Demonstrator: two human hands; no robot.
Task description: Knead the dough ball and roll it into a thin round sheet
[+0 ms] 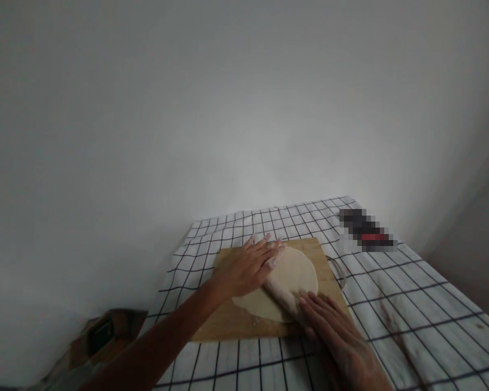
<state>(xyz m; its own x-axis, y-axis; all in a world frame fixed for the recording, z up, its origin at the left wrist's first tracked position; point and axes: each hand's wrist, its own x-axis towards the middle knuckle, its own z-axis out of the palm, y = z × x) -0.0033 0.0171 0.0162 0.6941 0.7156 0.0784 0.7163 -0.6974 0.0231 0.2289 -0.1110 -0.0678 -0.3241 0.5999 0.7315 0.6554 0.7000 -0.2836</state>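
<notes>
A floured rolling pin (283,297) lies slantwise across a thin round sheet of dough (299,270) on a wooden board (232,326). Over the pin's far left end rests my left hand (248,269), fingers stretched out, with white flour on the fingertips. My right hand (330,326) lies flat over the near right end, its fingers straight and close together. Neither hand wraps round the pin. Both ends of the pin are hidden under the hands. Part of the dough's left side is covered by my left hand.
A white cloth with a dark grid (391,304) covers the table. Beyond the board's right edge shows a clear curved rim (340,271). A pixelated dark and red object (367,231) lies farther right. A brown open box (110,331) stands low at the left. A pale wall rises behind.
</notes>
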